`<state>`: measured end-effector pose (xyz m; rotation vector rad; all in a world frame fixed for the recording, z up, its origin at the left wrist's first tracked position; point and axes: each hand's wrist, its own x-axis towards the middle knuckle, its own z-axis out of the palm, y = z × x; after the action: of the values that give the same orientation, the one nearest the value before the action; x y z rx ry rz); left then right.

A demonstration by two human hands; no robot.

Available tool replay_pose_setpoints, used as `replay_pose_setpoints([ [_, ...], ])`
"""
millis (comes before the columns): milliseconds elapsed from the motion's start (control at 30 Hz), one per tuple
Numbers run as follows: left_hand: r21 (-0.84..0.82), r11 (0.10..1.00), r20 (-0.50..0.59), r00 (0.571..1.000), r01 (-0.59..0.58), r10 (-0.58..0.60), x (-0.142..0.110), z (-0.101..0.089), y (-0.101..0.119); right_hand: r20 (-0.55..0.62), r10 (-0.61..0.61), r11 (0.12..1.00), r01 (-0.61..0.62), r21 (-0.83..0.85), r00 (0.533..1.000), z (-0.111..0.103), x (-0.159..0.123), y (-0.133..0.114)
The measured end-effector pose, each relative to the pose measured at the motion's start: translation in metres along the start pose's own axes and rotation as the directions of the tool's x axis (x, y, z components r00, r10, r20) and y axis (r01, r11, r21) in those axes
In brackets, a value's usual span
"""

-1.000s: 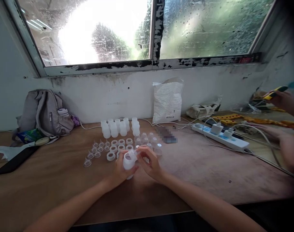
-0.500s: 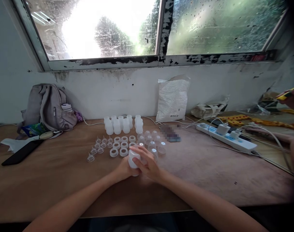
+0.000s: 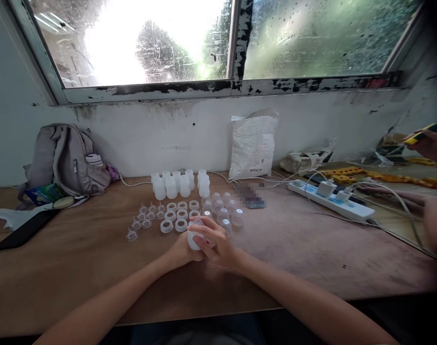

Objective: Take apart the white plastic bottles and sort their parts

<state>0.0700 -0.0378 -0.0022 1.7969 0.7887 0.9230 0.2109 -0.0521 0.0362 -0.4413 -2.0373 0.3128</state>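
A translucent white baby bottle (image 3: 194, 241) is held between both hands above the near part of the table. My left hand (image 3: 182, 248) wraps around its lower left side. From the right, my right hand (image 3: 217, 239) closes around the upper part, its fingers across the top. Just beyond the hands lie several screw rings (image 3: 167, 226) in rows. Clear silicone teats (image 3: 132, 235) stand to the left of these rings. To the right are several clear dome caps (image 3: 237, 218), partly hidden by my right hand. White bottles (image 3: 160, 191) stand in rows farther back.
A grey backpack (image 3: 65, 163) and a black flat case (image 3: 27, 230) are at left. A white plastic bag (image 3: 252, 146) leans on the wall beside a pixelated item (image 3: 252, 196). At right, a power strip (image 3: 333, 201) trails cables near another person's hand (image 3: 434, 146).
The whole scene has shifted slightly left as the camera turned. Both hands keep their hold on the bottle, with little change in finger position.
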Motion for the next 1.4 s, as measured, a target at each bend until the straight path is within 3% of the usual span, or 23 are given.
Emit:
replay_pose_setpoints([
  [167, -0.009, 1.000, 0.007, 1.000, 0.026, -0.026, -0.003, 0.000, 0.004, -0.019, -0.057, 0.998, 0.057, -0.027, 0.998, 0.001, -0.002, 0.004],
  [367, 0.004, 1.000, 0.009, 1.000, -0.030, 0.030, -0.006, 0.000, 0.014, -0.014, -0.113, 0.991, 0.112, -0.076, 0.993, 0.003, -0.007, 0.007],
  [633, -0.063, 0.996, -0.006, 0.998, 0.058, -0.058, -0.007, -0.005, 0.009, -0.068, -0.023, 1.000, 0.022, -0.012, 0.997, 0.006, -0.006, 0.003],
  [767, -0.224, 0.963, 0.108, 0.986, 0.151, -0.130, -0.011, -0.009, 0.017, -0.125, 0.089, 0.993, -0.078, 0.085, 0.988, 0.005, -0.001, -0.004],
  [867, -0.358, 0.905, 0.205, 0.965, 0.231, -0.165, -0.016, -0.008, 0.023, -0.102, 0.149, 0.976, -0.129, 0.176, 0.984, 0.002, 0.002, -0.007],
  [1100, -0.447, 0.860, 0.236, 0.960, 0.246, -0.152, -0.018, -0.006, 0.025, -0.032, 0.287, 0.888, -0.254, 0.383, 0.957, -0.001, 0.002, -0.008],
  [1400, -0.515, 0.792, 0.373, 0.917, 0.328, -0.138, -0.020, -0.009, 0.026, 0.075, 0.288, 0.836, -0.289, 0.467, 0.955, -0.006, 0.003, -0.008],
])
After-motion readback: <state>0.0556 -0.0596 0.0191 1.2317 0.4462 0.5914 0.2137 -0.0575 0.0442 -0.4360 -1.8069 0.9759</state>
